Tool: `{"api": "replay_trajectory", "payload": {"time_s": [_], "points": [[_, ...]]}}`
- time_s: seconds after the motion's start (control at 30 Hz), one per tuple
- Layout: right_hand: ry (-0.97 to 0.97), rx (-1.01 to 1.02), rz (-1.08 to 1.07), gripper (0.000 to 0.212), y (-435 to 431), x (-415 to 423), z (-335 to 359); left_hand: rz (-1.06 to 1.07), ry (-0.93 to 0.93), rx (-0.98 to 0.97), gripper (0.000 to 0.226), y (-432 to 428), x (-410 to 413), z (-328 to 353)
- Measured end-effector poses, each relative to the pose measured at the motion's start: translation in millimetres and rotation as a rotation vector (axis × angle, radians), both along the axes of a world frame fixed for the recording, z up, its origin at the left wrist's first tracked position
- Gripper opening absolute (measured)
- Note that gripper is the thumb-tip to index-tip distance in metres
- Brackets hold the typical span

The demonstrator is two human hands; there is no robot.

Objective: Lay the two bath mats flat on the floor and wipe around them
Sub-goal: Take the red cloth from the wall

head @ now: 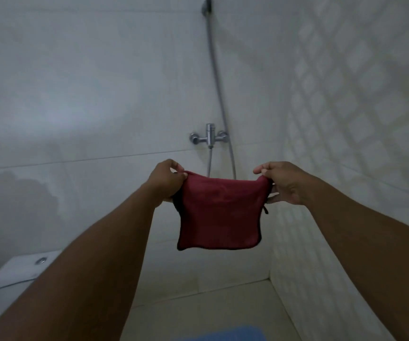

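In the head view, a red cloth (219, 212) is held up before the far wall, its top corners pinched by the left hand (167, 180) and right hand (284, 183). It is judged light and limp, best gripped at corners. A blue mat (225, 334) lies near.

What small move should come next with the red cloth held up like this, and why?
Probably lower the cloth toward the floor beside the blue mat. Both the left hand and right hand pinch its top corners, so it hangs spread in the air near the wall, touching nothing, and no wiping can start from there.
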State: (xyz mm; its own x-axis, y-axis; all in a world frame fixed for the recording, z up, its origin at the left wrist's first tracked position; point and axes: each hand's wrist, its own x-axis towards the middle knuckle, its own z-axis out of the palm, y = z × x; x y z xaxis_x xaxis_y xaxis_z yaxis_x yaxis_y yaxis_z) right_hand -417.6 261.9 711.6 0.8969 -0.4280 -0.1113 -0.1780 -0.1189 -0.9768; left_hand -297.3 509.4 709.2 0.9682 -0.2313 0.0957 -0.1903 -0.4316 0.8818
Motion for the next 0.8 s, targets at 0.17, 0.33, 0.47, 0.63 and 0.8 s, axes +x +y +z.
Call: {"api": "replay_trajectory", "payload": {"time_s": [0.17,0.33,0.47,0.63,0.8], "points": [[0.06,0.167,0.193,0.014,76.1,24.5,-0.4,0.212,-0.086,0.094,0.019,81.9,8.6,-11.7],[0.041,0.144,0.286,0.031,149.0,50.6,-7.4,0.211,0.166,0.132,0.04,160.3,7.1,-21.5],[0.115,-0.018,0.314,0.031,193.5,60.7,-7.0,-0.039,0.406,0.119,0.048,207.3,-3.9,-17.8],[0.245,0.074,0.44,0.016,232.5,58.7,-5.4,-0.223,0.348,0.476,0.072,241.4,-9.7,-14.6],[0.463,-0.295,0.645,0.043,262.3,50.7,-12.2,-0.204,0.062,0.825,0.043,252.1,-5.9,-27.0]]}}
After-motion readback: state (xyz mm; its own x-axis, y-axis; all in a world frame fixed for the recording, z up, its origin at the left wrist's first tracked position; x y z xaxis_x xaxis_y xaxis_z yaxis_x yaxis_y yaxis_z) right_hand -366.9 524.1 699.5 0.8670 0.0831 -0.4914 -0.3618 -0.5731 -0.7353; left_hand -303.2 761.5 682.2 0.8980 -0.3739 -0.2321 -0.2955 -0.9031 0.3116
